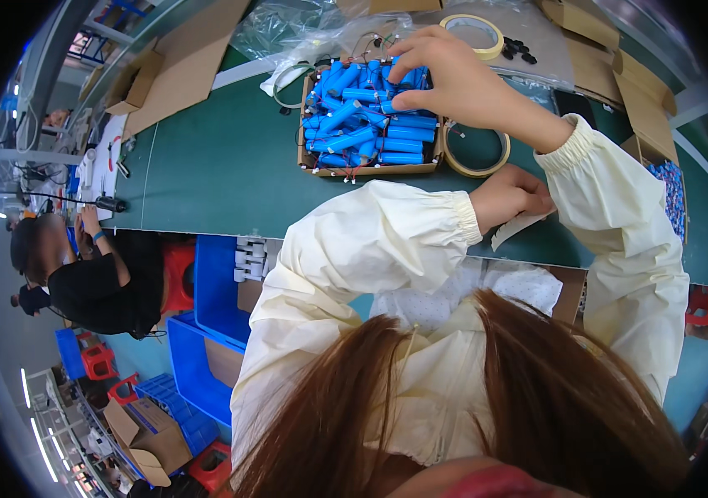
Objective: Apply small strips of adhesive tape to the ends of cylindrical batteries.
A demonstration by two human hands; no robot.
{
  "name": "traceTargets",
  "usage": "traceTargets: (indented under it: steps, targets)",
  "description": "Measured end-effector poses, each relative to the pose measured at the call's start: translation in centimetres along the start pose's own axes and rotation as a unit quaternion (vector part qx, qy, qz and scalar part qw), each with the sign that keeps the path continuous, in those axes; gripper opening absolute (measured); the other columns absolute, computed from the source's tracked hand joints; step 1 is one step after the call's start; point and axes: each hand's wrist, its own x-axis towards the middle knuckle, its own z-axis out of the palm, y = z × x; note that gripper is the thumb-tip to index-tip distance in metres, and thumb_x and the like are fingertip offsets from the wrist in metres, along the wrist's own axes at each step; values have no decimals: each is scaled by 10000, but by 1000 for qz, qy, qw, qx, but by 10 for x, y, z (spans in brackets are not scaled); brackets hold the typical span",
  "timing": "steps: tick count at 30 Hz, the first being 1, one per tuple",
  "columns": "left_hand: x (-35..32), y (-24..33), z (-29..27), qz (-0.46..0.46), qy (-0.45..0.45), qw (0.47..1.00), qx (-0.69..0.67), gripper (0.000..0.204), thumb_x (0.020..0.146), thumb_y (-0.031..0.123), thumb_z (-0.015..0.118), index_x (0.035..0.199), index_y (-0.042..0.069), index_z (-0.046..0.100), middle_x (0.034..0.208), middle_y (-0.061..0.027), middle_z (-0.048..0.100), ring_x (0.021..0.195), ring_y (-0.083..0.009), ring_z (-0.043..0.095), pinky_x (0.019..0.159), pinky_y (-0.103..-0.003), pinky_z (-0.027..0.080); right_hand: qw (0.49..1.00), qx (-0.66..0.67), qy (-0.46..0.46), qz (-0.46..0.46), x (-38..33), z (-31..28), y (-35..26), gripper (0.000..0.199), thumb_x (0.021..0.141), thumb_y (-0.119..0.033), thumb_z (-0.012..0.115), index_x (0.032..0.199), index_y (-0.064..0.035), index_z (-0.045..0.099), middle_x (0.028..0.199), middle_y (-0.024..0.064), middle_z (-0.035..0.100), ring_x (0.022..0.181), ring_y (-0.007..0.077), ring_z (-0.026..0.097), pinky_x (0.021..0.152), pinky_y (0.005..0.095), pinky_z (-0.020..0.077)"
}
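Observation:
Blue cylindrical battery cells with thin red and black wires and small white connectors fill a shallow cardboard box on the green table. Over the box's far right part reaches my right hand, thumb and fingers apart, with no cell visibly held. My left hand is closed near the table's front edge, pinching a strip of beige tape that hangs down from the fingers. Between my hands a tape roll lies flat against the box's right side.
Another tape roll and small black pieces lie beyond the box, near clear plastic bags. On the right stands a carton of small multicoloured parts. Blue bins sit below the table. At left, another person sits working.

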Motion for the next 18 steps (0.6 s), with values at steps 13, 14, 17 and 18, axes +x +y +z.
traceTargets:
  steps: [13, 14, 17, 18]
  targets:
    - [2, 0, -4, -19, 5, 1000, -15, 131, 707, 70, 610, 788, -33, 617, 785, -101, 625, 738, -142, 572, 688, -244, 436, 997, -51, 43, -38, -13, 0, -3, 51, 646, -67, 689, 687, -48, 665, 1040, 99, 587, 1031, 264, 488, 846, 365, 419]
    - [3, 3, -2, -17, -5, 1000, -20, 145, 697, 45, 608, 822, -29, 613, 800, -98, 624, 753, -145, 573, 686, -244, 437, 997, -53, 43, -38, -15, 6, -1, 51, 646, -67, 689, 687, -48, 665, 1040, 99, 587, 1031, 264, 488, 846, 365, 419]
    - [-4, 9, 4, 38, 6, 999, -36, 299, 674, -31, 585, 972, -15, 569, 877, -89, 610, 798, -153, 569, 682, -240, 439, 996, 2, 88, -25, -17, 17, 0, 76, 603, -68, 690, 668, -53, 655, 911, 94, 629, 929, 257, 526, 774, 359, 434]
    - [-5, 10, 4, 38, 6, 999, -36, 299, 674, -31, 585, 972, -15, 569, 877, -89, 610, 798, -153, 569, 682, -240, 439, 997, 14, 77, -19, -15, 19, -3, 58, 603, -80, 686, 648, -59, 656, 943, 96, 623, 962, 258, 509, 799, 376, 419]
